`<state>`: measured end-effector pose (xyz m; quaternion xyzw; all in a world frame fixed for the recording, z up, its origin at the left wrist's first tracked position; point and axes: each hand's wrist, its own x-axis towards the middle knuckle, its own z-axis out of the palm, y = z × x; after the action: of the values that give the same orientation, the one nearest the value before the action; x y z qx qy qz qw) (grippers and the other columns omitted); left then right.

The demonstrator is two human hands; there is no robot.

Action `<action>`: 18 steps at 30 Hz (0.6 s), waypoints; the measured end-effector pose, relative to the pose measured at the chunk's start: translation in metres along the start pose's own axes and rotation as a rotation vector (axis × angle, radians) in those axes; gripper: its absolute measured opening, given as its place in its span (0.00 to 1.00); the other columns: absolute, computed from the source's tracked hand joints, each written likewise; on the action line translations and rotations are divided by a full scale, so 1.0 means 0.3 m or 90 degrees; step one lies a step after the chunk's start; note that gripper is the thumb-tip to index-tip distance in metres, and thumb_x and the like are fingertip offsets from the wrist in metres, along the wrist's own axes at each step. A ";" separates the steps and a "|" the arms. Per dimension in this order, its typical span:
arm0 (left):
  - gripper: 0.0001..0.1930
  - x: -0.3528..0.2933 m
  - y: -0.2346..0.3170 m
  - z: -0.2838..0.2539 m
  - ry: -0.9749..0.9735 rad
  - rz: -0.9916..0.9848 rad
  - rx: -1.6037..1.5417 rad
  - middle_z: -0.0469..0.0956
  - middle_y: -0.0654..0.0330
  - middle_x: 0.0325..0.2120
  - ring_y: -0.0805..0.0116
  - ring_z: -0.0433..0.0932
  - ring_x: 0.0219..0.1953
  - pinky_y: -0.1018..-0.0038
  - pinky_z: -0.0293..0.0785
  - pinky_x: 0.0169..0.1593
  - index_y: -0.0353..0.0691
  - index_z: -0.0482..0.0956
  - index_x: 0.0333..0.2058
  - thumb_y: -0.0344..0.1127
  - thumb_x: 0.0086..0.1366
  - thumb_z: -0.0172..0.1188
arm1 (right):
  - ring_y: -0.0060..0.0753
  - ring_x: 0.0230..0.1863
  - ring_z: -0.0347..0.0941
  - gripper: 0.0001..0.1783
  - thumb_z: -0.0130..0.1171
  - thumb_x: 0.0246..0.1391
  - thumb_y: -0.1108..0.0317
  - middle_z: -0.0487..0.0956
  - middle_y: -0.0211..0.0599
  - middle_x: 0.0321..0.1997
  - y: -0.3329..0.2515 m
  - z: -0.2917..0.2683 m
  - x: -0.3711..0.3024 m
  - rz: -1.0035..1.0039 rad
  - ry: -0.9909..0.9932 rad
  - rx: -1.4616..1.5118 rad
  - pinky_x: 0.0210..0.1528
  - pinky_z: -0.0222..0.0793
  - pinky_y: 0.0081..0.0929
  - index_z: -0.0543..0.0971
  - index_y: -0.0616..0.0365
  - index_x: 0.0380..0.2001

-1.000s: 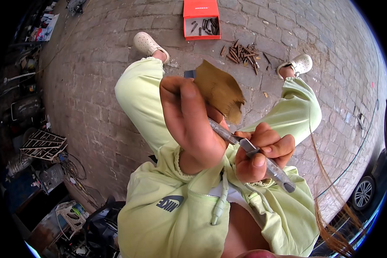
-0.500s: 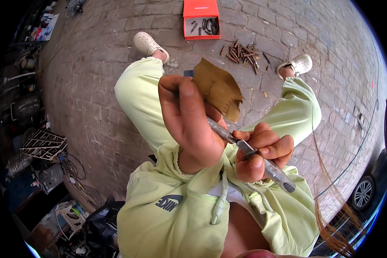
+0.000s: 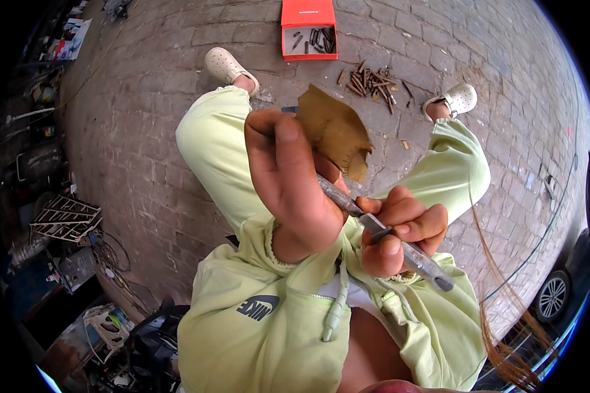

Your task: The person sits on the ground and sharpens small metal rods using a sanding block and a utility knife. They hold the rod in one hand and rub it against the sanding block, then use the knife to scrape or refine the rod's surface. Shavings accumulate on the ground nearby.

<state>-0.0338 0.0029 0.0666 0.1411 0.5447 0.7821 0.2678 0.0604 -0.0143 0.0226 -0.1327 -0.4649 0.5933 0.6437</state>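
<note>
The right hand (image 3: 423,226) and left hand (image 3: 295,190) seem to be steadying a metal rod (image 3: 423,262) between them — a next move would call for a firm, even grip. The right's thumb and fingers clamp the rod beside a flat metal piece (image 3: 373,227); the left is curled tight on a brown sheet (image 3: 334,128), its hold on the rod hidden. Beyond lie rusty pieces (image 3: 372,84) and a red box (image 3: 309,57).

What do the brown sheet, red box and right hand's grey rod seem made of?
Brown sheet: perhaps sandpaper or leather; matte, creased, ragged-edged. Red box: probably coated cardboard, smooth, with thin straight walls. Grey rod: likely bare metal, given its dull grey sheen and marked surface.
</note>
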 end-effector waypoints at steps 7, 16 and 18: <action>0.10 0.022 -0.039 -0.026 -0.112 0.106 -0.060 0.67 0.62 0.18 0.80 0.58 0.12 0.82 0.59 0.18 0.38 0.61 0.36 0.39 0.67 0.44 | 0.22 0.19 0.59 0.15 0.57 0.51 0.71 0.67 0.36 0.18 -0.002 0.000 0.018 0.013 0.101 0.107 0.40 0.77 0.45 0.60 0.58 0.32; 0.12 0.025 -0.111 -0.062 -0.163 0.259 0.016 0.63 0.56 0.33 0.79 0.58 0.16 0.79 0.62 0.22 0.35 0.62 0.42 0.39 0.67 0.43 | 0.30 0.27 0.70 0.24 0.65 0.47 0.67 0.69 0.43 0.29 0.010 0.036 0.027 0.093 0.137 -0.053 0.35 0.76 0.31 0.62 0.63 0.41; 0.12 0.019 -0.113 -0.061 -0.151 0.263 0.032 0.64 0.55 0.36 0.79 0.59 0.16 0.79 0.63 0.22 0.36 0.63 0.42 0.39 0.67 0.44 | 0.29 0.28 0.71 0.25 0.66 0.45 0.70 0.71 0.45 0.30 0.013 0.014 0.024 0.063 0.083 -0.134 0.35 0.74 0.29 0.63 0.62 0.40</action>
<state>-0.0389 0.0009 0.0282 0.3472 0.4884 0.7842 0.1608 0.0537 -0.0087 0.0252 -0.2605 -0.4746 0.5625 0.6249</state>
